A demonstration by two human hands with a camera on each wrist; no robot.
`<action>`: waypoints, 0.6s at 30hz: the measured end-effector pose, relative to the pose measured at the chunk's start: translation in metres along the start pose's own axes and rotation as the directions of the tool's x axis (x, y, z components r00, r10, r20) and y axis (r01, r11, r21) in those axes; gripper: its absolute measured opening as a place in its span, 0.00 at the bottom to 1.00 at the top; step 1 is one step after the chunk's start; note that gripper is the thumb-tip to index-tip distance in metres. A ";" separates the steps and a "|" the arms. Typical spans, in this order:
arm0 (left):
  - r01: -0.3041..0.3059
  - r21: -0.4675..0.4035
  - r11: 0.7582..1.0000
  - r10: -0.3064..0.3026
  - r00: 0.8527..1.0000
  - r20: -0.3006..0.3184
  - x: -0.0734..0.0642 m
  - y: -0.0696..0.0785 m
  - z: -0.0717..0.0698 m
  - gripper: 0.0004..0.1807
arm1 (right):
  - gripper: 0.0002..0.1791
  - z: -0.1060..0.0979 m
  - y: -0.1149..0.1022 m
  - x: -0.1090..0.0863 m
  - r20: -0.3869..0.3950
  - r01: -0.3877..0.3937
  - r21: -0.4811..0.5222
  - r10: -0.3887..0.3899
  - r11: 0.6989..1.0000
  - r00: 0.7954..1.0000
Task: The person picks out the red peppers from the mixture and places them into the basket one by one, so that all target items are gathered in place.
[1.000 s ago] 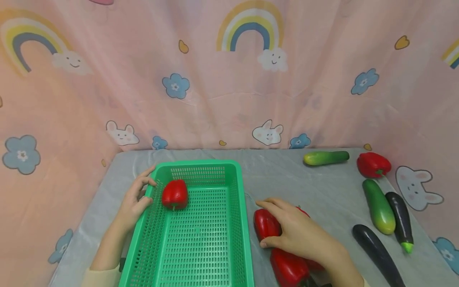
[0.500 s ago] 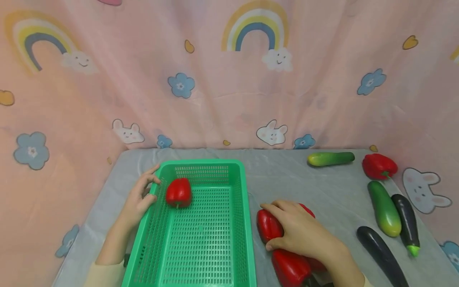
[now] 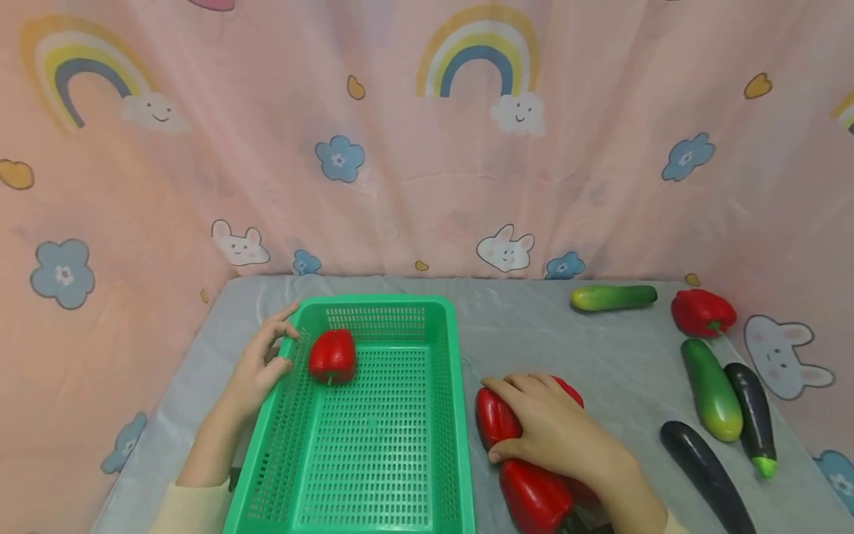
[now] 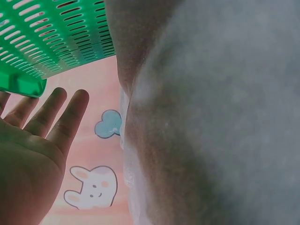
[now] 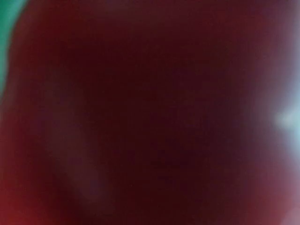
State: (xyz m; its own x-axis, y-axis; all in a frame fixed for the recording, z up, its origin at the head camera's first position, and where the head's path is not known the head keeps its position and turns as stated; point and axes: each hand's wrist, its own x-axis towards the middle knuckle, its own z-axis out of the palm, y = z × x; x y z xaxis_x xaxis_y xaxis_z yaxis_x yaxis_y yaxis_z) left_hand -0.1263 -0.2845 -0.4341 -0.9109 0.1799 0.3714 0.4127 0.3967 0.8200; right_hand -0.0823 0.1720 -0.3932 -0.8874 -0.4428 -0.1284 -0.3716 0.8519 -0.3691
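Observation:
My left hand [image 3: 256,367] is at the left side of a green plastic basket [image 3: 464,445], its fingertips and thumb tip right at the rim. In the left wrist view several of its fingers [image 4: 70,117] stretch out, nearly straight, close under the basket's edge [image 4: 28,86]. Right of the basket, my right hand [image 3: 543,426] grips a red bell pepper [image 3: 495,417], fingers over its top and thumb along its near side. Another red bell pepper [image 3: 534,495] lies just below that thumb, and more red shows behind the fingers and under the wrist. Blurred dark red [image 5: 140,117] fills the right wrist view.
One red bell pepper [image 3: 332,357] lies inside the basket at its far left. Farther right on the grey cloth [image 3: 520,319] lie a cucumber [image 3: 614,297], a red bell pepper [image 3: 703,312], a green zucchini [image 3: 712,391] and two eggplants [image 3: 752,415]. A pink printed curtain [image 3: 400,208] stands behind.
The head view has shifted slightly, moving everything a little to the right in the picture. Both hands keep their places on the basket rim and the bell pepper.

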 end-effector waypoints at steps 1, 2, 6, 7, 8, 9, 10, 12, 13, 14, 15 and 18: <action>0.000 0.003 1.000 0.000 1.000 0.001 0.000 0.000 0.000 0.19 | 0.53 0.001 0.000 0.000 -0.009 0.008 -0.005 -0.009 1.000 1.000; 0.001 0.004 1.000 -0.001 1.000 0.001 0.000 0.000 -0.001 0.19 | 0.53 0.001 0.001 0.001 -0.018 0.018 -0.010 -0.018 1.000 1.000; 0.002 0.001 1.000 -0.002 1.000 0.000 -0.001 -0.003 -0.001 0.20 | 0.52 0.001 0.000 0.001 -0.032 0.028 -0.009 -0.029 1.000 0.999; 0.001 0.001 1.000 -0.001 1.000 -0.001 0.000 -0.004 -0.001 0.20 | 0.52 0.001 0.000 0.000 -0.031 0.024 -0.005 -0.024 1.000 0.999; -0.001 0.000 1.000 0.001 1.000 -0.003 0.000 -0.005 -0.001 0.20 | 0.53 0.000 0.000 0.000 -0.029 0.018 0.000 -0.018 1.000 0.999; -0.002 0.000 1.000 0.002 1.000 -0.003 0.000 -0.005 -0.001 0.20 | 0.53 0.000 0.000 0.000 -0.026 0.010 0.008 -0.010 1.000 1.000; -0.001 0.001 1.000 0.001 1.000 -0.003 0.000 -0.006 -0.001 0.20 | 0.53 -0.001 -0.001 0.001 -0.021 0.001 0.014 -0.001 1.000 1.000; -0.002 0.004 1.000 0.002 1.000 -0.003 0.000 -0.006 -0.001 0.20 | 0.53 -0.001 -0.002 0.001 -0.014 -0.016 0.026 0.016 1.000 1.000; -0.002 0.008 1.000 0.002 1.000 -0.002 0.000 -0.006 -0.001 0.20 | 0.53 -0.001 -0.002 0.001 -0.012 -0.019 0.032 0.020 0.999 1.000; 0.000 0.011 1.000 0.000 1.000 -0.002 0.000 -0.005 -0.001 0.20 | 0.53 -0.002 -0.002 0.001 -0.010 -0.023 0.038 0.023 0.999 1.000; 0.002 0.016 1.000 -0.002 1.000 -0.002 0.000 -0.005 -0.001 0.20 | 0.52 -0.002 -0.002 0.001 -0.010 -0.023 0.040 0.023 0.999 1.000; 0.008 0.018 1.000 -0.007 1.000 -0.006 0.000 -0.004 -0.002 0.20 | 0.52 -0.002 -0.001 0.002 -0.015 -0.016 0.037 0.016 0.999 1.000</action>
State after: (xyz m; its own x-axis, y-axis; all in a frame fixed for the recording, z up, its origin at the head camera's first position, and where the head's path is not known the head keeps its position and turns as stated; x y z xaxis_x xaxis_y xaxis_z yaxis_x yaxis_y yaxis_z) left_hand -0.1278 -0.2879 -0.4360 -0.9139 0.1711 0.3681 0.4057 0.4145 0.8146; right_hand -0.0841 0.1707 -0.3908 -0.8973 -0.4247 -0.1206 -0.3473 0.8477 -0.4009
